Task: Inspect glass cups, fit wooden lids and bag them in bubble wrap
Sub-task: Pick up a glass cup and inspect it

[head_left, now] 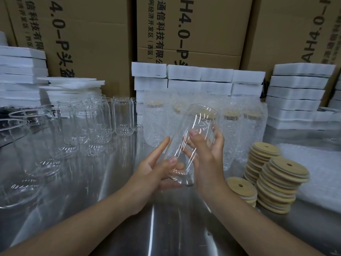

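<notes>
Steel desk [166, 228] is carrying everything; above its middle a tilted glass cup [191, 145] is hanging, mouth pointing away, the left grip [156, 172] pinching its base and the right grip [206, 154] curling round its body. Bubble-wrapped lidded cups [160, 122] are standing just behind, wooden lids [282, 182] sitting stacked at right, empty cups [92, 126] at left.

Clear lidless glass cup [181, 143] aloft at a tilt, mouth away; holed wooden lids [284, 174] stacked to its right.
</notes>
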